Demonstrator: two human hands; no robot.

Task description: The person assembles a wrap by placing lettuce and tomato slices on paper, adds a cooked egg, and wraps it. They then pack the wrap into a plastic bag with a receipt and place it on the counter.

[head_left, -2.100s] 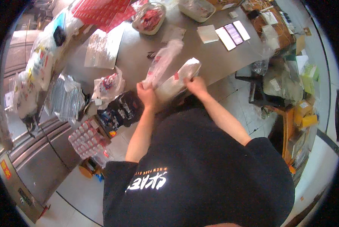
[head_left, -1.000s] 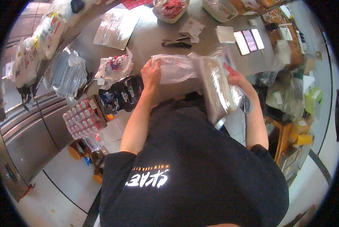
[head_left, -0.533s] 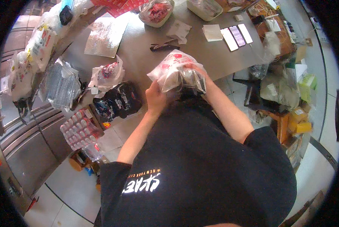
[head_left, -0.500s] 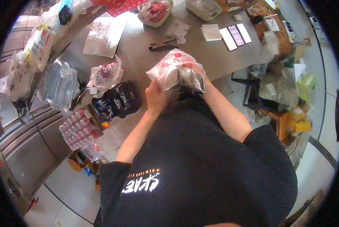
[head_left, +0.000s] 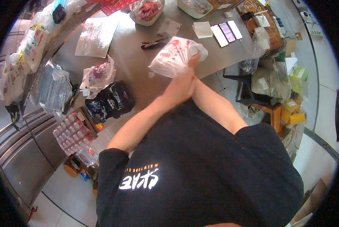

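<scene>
Above the near edge of the metal table I hold a white plastic bag [head_left: 169, 60] with red print. It looks full, and its top is bunched together on the right. My left hand [head_left: 180, 85] reaches across to the bag, with fingers closed at the bunched plastic. My right wrist [head_left: 198, 87] crosses behind the left hand, which hides most of the right hand's fingers. Just beyond the bag, a dark slim tool [head_left: 154, 44] lies on the table. Whatever is inside the bag is covered by the plastic.
On the metal table [head_left: 139, 75] lie a silver bubble sheet [head_left: 97, 36], folded printed bags [head_left: 99, 75], a dark packet stack [head_left: 110, 100] and three phones [head_left: 226, 32]. Two tubs [head_left: 148, 15] stand at the back. Silver pouches [head_left: 56, 89] are stacked left; a black stool [head_left: 249, 85] is right.
The bag has been turned: its silver-lined opening faced me and is now out of sight, its top bunched. My left hand has moved right, across my right wrist. The view has shifted slightly.
</scene>
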